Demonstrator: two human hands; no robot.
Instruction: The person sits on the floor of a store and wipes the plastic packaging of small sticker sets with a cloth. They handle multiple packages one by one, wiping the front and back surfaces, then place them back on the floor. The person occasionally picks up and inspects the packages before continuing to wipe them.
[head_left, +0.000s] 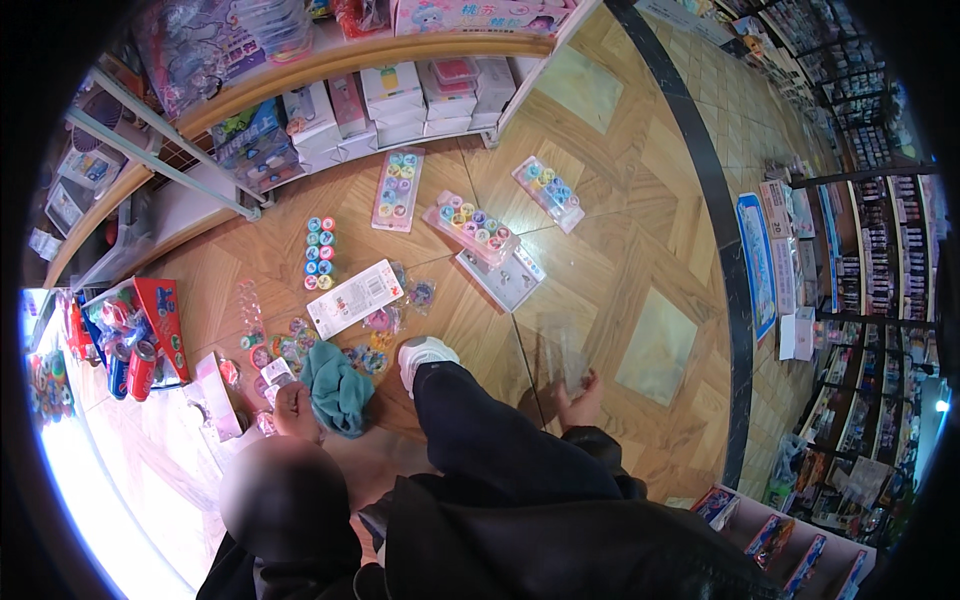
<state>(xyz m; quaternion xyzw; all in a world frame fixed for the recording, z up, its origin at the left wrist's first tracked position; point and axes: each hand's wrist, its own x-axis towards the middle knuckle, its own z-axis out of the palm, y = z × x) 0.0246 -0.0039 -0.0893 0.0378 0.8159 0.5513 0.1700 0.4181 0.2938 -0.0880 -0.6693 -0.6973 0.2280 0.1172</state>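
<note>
My right hand (581, 397), at the lower right of centre, holds a clear plastic blister shell (562, 352), blurred by motion. My left hand is not in view. Before me, round toy stampers (319, 253) with coloured rims stand in two columns. Beside them lies a white backing card (356, 298). Farther off are a stamper pack (397, 189), an open shell with stampers (474, 227), and another pack (548, 193). A white card with small pictures (502, 277) lies partly under the open shell.
A co-worker's dark head (300, 495) is at lower left; a hand (296, 412) there seems theirs. A teal cloth (337, 390) lies by small wrapped toys (367, 358). A red display box (161, 330), shelving (360, 60) and a white shoe (424, 356) are around.
</note>
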